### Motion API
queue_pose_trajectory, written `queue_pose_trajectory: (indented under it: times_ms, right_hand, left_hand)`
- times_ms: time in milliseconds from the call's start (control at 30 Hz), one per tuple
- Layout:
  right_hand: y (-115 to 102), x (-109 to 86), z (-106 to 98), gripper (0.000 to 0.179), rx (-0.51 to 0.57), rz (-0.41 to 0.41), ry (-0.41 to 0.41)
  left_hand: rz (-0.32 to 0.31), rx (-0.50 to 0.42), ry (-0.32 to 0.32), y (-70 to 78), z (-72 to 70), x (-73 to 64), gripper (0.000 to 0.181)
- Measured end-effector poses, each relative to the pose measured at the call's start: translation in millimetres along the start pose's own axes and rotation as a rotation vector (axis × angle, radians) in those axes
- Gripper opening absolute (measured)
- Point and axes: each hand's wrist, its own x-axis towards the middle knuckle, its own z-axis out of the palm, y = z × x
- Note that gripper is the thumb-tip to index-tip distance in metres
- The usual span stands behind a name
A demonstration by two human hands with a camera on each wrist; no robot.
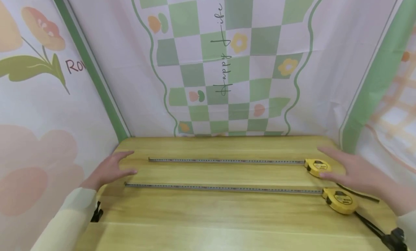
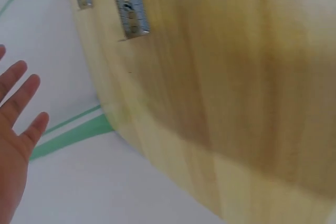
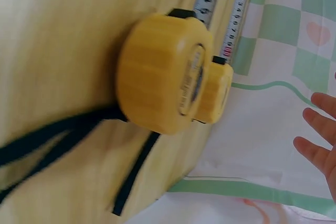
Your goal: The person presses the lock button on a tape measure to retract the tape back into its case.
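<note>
Two yellow tape measures lie on the wooden table with their blades pulled out leftward, roughly parallel. The far tape measure has the shorter visible blade; the near tape measure has a longer one. My left hand is held at the table's left side, fingers spread, beside the blades' hooked ends; in the left wrist view those ends lie apart from the hand. With fingers extended and nothing in them, my right hand is beside the two yellow cases, overlapping the far one's edge in the head view.
Black wrist straps trail from the cases over the tabletop. Behind the table hangs a green-and-white checked cloth, and printed curtains close in both sides. A small black object is at the left table edge.
</note>
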Motion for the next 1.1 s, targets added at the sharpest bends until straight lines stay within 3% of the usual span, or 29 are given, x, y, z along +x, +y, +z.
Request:
queue_pose_trajectory:
  times_ms: [233, 467, 833, 1100]
  right_hand:
    - [2, -17.8, 13, 0.084, 0.006, -0.011, -0.03]
    - [7, -31.6, 31, 0.081, -0.028, -0.079, 0.021]
    - [9, -48.9, 45, 0.085, -0.071, -0.062, -0.004]
    - [8, -54.9, 49, 0.085, -0.019, -0.02, -0.052]
  left_hand:
    - [-0.014, -0.057, -0.003, -12.0, 10.3, -12.8, 0.077]
    - [-0.063, -0.087, -0.028, -22.0, 17.7, -22.5, 0.081]
    - [-0.083, -0.156, -0.049, -29.9, 26.5, -33.8, 0.065]
    - [-0.128, -0.289, -0.088, -40.6, 33.7, -38.6, 0.052]
